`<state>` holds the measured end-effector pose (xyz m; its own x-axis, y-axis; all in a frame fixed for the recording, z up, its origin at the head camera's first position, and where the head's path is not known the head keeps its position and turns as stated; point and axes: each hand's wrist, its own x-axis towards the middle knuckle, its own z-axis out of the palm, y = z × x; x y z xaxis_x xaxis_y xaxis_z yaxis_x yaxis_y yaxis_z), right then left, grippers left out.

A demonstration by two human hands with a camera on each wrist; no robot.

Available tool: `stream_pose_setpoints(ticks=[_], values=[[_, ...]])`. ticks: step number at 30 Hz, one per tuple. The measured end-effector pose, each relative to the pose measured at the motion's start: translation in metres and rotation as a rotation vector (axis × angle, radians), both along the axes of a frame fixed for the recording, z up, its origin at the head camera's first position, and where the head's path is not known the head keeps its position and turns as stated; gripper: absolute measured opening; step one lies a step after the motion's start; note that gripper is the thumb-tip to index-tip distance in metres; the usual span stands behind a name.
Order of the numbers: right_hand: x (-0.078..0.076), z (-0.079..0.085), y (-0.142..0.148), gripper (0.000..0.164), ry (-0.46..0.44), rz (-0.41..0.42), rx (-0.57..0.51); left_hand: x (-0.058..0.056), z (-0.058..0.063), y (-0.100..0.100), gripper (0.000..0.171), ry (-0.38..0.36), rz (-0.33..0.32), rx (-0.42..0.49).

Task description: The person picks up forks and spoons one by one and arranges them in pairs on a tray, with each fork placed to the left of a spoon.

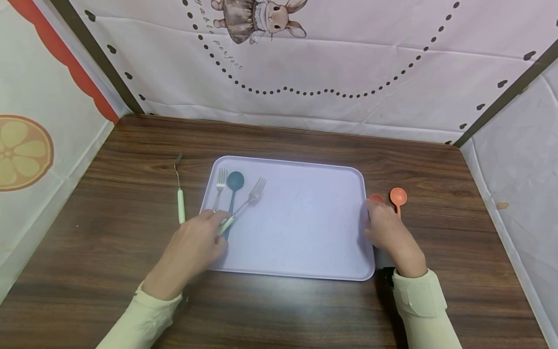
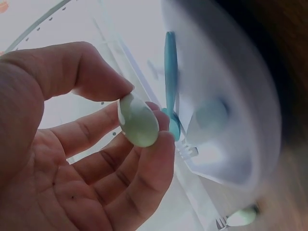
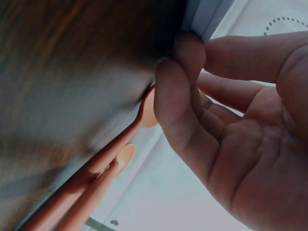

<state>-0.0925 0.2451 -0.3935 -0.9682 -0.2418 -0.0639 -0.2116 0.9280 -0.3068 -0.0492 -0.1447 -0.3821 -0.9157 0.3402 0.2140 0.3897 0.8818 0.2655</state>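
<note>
A pale lilac tray (image 1: 296, 218) lies on the table. At its left side my left hand (image 1: 196, 247) pinches the green handle (image 2: 139, 122) of a fork (image 1: 256, 190) between thumb and fingers, its tines pointing away over the tray. Beside it on the tray lie a teal spoon (image 1: 235, 181) and a second fork (image 1: 221, 179), whose handle is hidden by the hand. My right hand (image 1: 388, 228) grips the tray's right rim (image 3: 204, 21) with thumb and fingers. Near that hand, on the table, are two orange spoons, one (image 1: 398, 196) plainly visible, the other (image 1: 376, 198) mostly covered.
Left of the tray, a third fork (image 1: 180, 203) with a green handle lies on the wooden table (image 1: 279, 315). Printed cloth (image 1: 305, 63) walls off the back, and more cloth stands at the left and right sides.
</note>
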Motion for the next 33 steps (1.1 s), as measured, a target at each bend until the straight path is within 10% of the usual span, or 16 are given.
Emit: stream_pose_setpoints(ticks=[33], values=[[-0.003,-0.001,0.002,0.014,0.002,0.005,-0.001,-0.003,-0.001,0.03,0.038,0.011,-0.029,-0.048]])
